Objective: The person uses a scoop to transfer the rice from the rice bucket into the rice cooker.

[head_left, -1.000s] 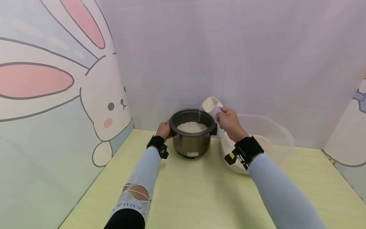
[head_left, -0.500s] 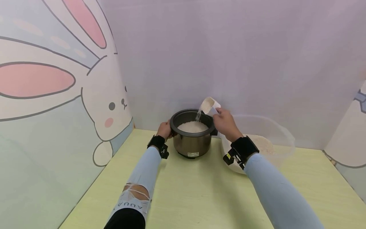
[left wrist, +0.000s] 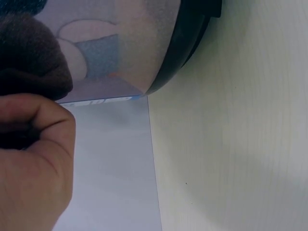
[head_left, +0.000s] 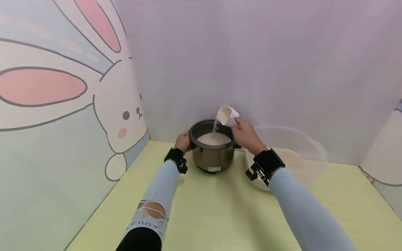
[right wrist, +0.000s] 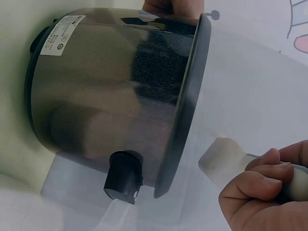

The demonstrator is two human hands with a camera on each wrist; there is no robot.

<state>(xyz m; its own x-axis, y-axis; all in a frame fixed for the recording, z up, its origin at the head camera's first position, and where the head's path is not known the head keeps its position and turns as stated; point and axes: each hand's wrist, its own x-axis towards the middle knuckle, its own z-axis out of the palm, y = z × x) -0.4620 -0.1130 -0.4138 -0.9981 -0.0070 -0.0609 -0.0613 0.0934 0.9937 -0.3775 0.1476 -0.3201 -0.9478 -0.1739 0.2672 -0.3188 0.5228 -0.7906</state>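
A brown rice cooker with a dark rim stands lidless at the back of the table, white rice inside it. My left hand grips its left side handle; in the left wrist view the fingers curl there, the handle mostly hidden. Above the cooker's right rim, my right hand holds a white measuring scoop by its handle. The scoop tilts left, and grains fall from its mouth into the pot. In the right wrist view the scoop is apart from the rim.
Right of the cooker sits a white rice container, partly behind my right wrist, its clear lid raised. A pale curtain closes off the back, and a rabbit-print panel stands on the left. The table is pale yellow.
My right hand has moved left with the scoop and tipped it further. The thin trickle of rice has become a fuller stream. My left hand keeps its hold on the cooker.
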